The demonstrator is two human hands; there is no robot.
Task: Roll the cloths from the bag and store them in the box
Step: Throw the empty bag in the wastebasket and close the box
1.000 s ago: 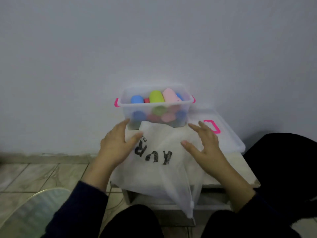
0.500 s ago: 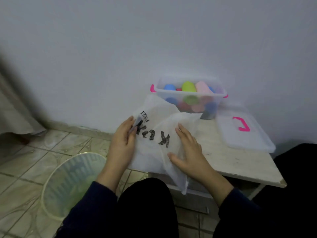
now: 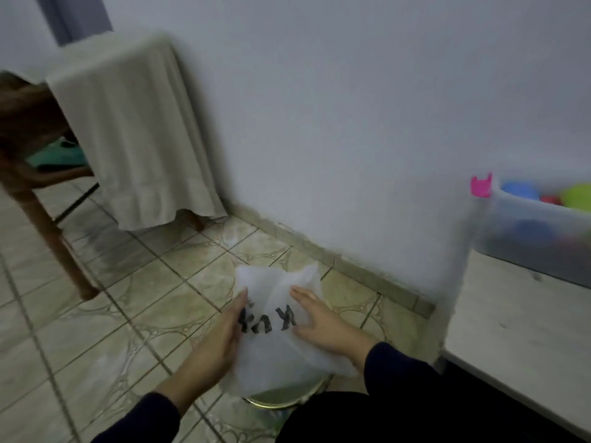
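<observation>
head view: nearest the camera, a white bag (image 3: pixel 271 340) with black lettering is held between the left hand (image 3: pixel 220 337) and the right hand (image 3: pixel 323 321), both with fingers stretched out flat against its sides, above what appears, through the blur, to be a round bin (image 3: pixel 287 398) with a yellowish rim on the tiled floor (image 3: pixel 105 340). further off at the right edge, the clear box (image 3: pixel 540 225) with a pink handle is seen on a pale table (image 3: pixel 518 318), with coloured rolled cloths (image 3: pixel 519 190) inside it. farthest back on the left, a wooden chair (image 3: pixel 38 174) and a beige drape (image 3: pixel 128 135) are set by the wall.
</observation>
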